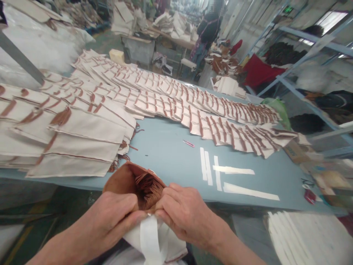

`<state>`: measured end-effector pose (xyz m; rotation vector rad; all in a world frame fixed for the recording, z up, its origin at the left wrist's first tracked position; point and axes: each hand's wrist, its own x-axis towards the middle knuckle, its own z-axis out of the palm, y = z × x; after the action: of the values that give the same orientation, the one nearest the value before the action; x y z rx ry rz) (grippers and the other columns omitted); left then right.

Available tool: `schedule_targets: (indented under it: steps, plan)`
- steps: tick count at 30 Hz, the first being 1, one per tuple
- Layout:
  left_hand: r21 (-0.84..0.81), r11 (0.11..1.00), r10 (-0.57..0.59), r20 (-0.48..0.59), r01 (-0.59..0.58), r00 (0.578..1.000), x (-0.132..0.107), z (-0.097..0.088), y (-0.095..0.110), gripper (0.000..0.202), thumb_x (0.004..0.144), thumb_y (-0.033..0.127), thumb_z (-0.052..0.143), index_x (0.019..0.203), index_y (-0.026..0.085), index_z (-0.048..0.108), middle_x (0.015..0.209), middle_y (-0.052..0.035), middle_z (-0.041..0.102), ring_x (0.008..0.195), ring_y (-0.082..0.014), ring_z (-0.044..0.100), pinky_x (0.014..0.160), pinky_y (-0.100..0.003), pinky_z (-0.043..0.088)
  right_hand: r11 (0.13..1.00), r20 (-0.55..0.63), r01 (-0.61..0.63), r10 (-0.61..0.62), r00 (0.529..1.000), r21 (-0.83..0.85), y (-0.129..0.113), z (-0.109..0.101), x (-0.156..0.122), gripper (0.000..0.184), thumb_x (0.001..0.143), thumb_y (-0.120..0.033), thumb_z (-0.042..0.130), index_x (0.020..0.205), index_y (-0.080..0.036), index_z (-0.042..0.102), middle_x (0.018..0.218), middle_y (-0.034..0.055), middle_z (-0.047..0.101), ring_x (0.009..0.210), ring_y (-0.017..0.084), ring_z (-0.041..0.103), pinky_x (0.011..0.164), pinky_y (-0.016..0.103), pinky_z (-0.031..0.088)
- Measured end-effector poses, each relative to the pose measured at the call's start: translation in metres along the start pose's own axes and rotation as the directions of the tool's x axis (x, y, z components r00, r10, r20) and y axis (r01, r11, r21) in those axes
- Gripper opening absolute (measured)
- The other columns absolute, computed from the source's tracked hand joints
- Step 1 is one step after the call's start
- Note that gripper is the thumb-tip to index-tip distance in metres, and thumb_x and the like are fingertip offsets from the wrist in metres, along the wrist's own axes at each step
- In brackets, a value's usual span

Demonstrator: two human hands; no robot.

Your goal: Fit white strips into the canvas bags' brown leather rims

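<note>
My left hand (pixel 110 219) and my right hand (pixel 183 211) are both closed on a cream cloth bag (pixel 150 235) with a brown lining (pixel 138 182), held just below the near edge of the blue table (pixel 165 147). The fingers pinch the bag's mouth, where the brown lining is bunched and turned outward. A white strap hangs down from the bag between my wrists.
Long overlapping rows of cream bag pieces with brown trim (pixel 154 99) cover the table's far half, with a stack (pixel 66 136) at left. White tape strips (pixel 220 171) and a small red tool (pixel 189 143) lie on the table. Another person (pixel 206 33) stands far back. White sheets (pixel 306 235) at lower right.
</note>
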<state>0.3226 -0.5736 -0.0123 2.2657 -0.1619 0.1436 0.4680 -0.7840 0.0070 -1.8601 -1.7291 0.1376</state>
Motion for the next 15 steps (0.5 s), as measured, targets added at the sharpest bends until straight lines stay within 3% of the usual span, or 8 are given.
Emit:
schedule_targets:
  steps: [3, 7, 11, 15]
  plan:
    - [-0.028, 0.998, -0.056, -0.021, 0.055, 0.998, -0.007, 0.004, -0.004, 0.039, 0.11, 0.03, 0.049, 0.071, 0.023, 0.051, 0.063, 0.005, 0.056, 0.055, -0.0136, 0.046, 0.058, -0.032, 0.03, 1.0, -0.074, 0.018, -0.016, 0.997, 0.023, 0.002, 0.005, 0.001, 0.044, 0.121, -0.033, 0.037, 0.087, -0.021, 0.063, 0.076, 0.0021, 0.067, 0.066, 0.018, 0.054, 0.065, 0.035, 0.041]
    - [-0.188, 0.958, -0.182, 0.176, 0.215, 0.967, -0.001, -0.002, 0.006, 0.045, 0.115, 0.036, 0.033, 0.075, 0.024, 0.05, 0.071, 0.0031, 0.056, 0.065, -0.0155, 0.05, 0.063, -0.028, 0.039, 0.994, -0.086, 0.049, -0.041, 0.995, 0.096, 0.002, 0.005, 0.007, 0.043, 0.121, -0.033, 0.036, 0.091, -0.021, 0.064, 0.079, 0.0027, 0.069, 0.07, 0.017, 0.058, 0.068, 0.034, 0.044]
    - [-0.226, 0.95, -0.164, 0.231, 0.217, 0.959, 0.009, -0.007, 0.02, 0.044, 0.115, 0.037, 0.032, 0.078, 0.024, 0.052, 0.077, 0.003, 0.059, 0.072, -0.0166, 0.053, 0.072, -0.027, 0.044, 0.99, -0.094, 0.083, -0.072, 0.993, 0.115, 0.002, 0.003, 0.009, 0.043, 0.121, -0.034, 0.033, 0.092, -0.022, 0.063, 0.08, 0.0026, 0.07, 0.069, 0.018, 0.057, 0.068, 0.034, 0.045]
    - [-0.202, 0.962, -0.131, 0.256, 0.186, 0.958, 0.015, -0.005, 0.034, 0.042, 0.116, 0.032, 0.031, 0.079, 0.024, 0.051, 0.076, 0.0041, 0.061, 0.07, -0.0145, 0.056, 0.07, -0.025, 0.043, 0.979, -0.093, 0.089, -0.072, 0.993, 0.184, 0.004, -0.002, 0.006, 0.044, 0.122, -0.038, 0.032, 0.092, -0.022, 0.06, 0.081, 0.0034, 0.072, 0.072, 0.018, 0.06, 0.07, 0.034, 0.046]
